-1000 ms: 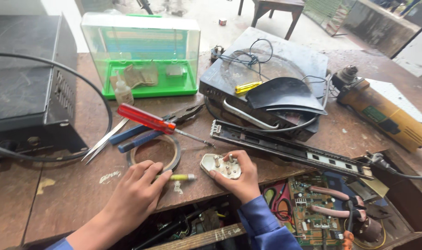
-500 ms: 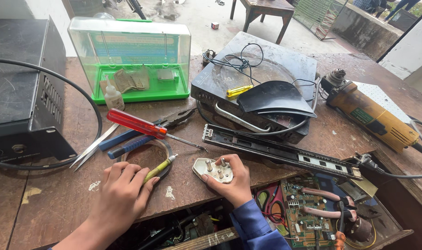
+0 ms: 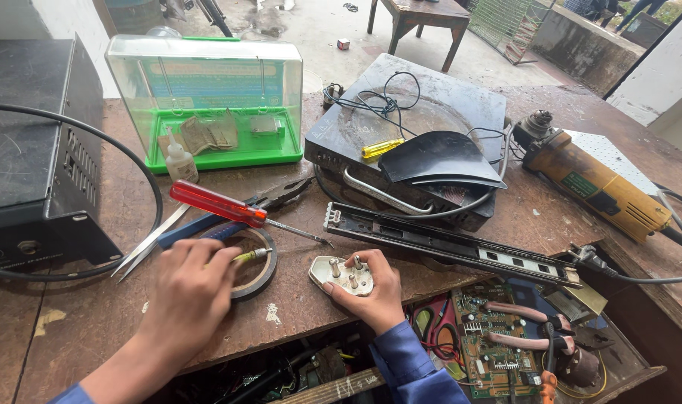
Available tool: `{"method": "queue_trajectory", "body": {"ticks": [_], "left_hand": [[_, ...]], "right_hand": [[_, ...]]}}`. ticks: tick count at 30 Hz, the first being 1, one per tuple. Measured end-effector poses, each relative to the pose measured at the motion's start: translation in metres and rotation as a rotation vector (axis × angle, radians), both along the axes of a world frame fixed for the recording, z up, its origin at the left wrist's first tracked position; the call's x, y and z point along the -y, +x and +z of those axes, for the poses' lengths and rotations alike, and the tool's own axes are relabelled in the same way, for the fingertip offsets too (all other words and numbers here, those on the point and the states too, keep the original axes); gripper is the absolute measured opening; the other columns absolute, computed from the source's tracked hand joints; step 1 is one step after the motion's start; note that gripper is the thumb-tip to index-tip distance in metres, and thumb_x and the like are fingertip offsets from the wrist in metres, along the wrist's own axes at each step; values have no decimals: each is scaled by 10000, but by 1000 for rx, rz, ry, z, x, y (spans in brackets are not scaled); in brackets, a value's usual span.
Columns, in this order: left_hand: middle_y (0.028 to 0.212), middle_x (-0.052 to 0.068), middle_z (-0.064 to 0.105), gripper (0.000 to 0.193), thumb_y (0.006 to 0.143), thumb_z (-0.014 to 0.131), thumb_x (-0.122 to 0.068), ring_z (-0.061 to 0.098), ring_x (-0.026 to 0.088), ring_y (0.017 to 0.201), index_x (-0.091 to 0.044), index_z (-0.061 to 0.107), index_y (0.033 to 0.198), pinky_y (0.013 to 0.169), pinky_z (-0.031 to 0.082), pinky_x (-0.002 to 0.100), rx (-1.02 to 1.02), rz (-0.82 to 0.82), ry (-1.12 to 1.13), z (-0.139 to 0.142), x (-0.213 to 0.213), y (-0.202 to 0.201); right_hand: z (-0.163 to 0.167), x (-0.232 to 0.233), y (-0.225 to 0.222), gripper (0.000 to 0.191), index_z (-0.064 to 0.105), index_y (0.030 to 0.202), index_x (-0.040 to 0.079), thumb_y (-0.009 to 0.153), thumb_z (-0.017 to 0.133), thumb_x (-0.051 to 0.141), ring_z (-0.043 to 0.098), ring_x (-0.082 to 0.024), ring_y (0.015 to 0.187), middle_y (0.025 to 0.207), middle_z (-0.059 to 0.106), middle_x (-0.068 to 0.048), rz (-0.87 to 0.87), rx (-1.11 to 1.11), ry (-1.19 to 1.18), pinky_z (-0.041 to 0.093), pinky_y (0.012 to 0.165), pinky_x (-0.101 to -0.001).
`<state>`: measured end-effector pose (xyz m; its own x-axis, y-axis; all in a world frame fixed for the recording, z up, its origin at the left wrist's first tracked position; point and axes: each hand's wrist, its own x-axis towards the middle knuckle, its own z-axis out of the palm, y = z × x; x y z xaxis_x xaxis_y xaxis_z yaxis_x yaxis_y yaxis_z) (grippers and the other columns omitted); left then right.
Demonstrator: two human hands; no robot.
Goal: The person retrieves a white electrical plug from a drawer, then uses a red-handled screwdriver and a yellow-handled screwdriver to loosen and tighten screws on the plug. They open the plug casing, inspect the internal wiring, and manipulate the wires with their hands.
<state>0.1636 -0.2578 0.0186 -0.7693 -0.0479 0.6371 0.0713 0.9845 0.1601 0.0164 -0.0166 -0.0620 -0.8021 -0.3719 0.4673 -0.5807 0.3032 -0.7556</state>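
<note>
while right hand [image 3: 377,293] fingers grip white plug [image 3: 342,274] near table edge [image 3: 296,329], left hand [image 3: 190,293] fingers hold small screwdriver [image 3: 252,255] (tape roll [image 3: 262,271] beneath)

Bench [image 3: 296,307] clutter: red-handled screwdriver [image 3: 217,203] lying across blue-handled pliers [image 3: 206,222], tweezers [image 3: 150,242] just beside. Green-based clear plastic case [image 3: 206,97] at the back, small glue bottle [image 3: 181,161] in front of it. Black metal box [image 3: 34,150] far left, cable looping round it. Induction cooktop [image 3: 423,112] carrying a yellow tester [image 3: 383,148] and a black curved cover [image 3: 438,158]. Long power strip [image 3: 449,243] in front. Angle grinder [image 3: 595,183] right. Circuit board [image 3: 490,337] in the open drawer below.
</note>
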Motion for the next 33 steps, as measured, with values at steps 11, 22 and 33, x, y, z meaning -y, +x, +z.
{"method": "queue_trajectory", "body": {"ticks": [11,22,33], "left_hand": [[1206,253,623,491,771,530,158,603,451,1099,36,608,1240,950,494,489,38,-461,157,43,-43,-180],[1117,187,656,319,822,667,-28,594,427,1084,-64,646,1139,917,495,483,51,-321,271,28,-75,-256],[1023,314,618,270,853,534,73,604,446,989,74,657,1092,886,509,473,-241,-207,330,47,-42,-233]], "right_hand": [[-5,-7,-3,498,647,990,80,655,941,303,746,-142,844,926,736,-50,94,86,-40,595,751,-290],[0,-11,-2,516,659,981,70,627,944,315,753,-168,821,901,734,-60,82,89,-35,591,757,-306],[-4,-9,-2,509,648,984,78,651,939,328,752,-163,861,934,722,-47,93,44,-32,594,770,-304]]}}
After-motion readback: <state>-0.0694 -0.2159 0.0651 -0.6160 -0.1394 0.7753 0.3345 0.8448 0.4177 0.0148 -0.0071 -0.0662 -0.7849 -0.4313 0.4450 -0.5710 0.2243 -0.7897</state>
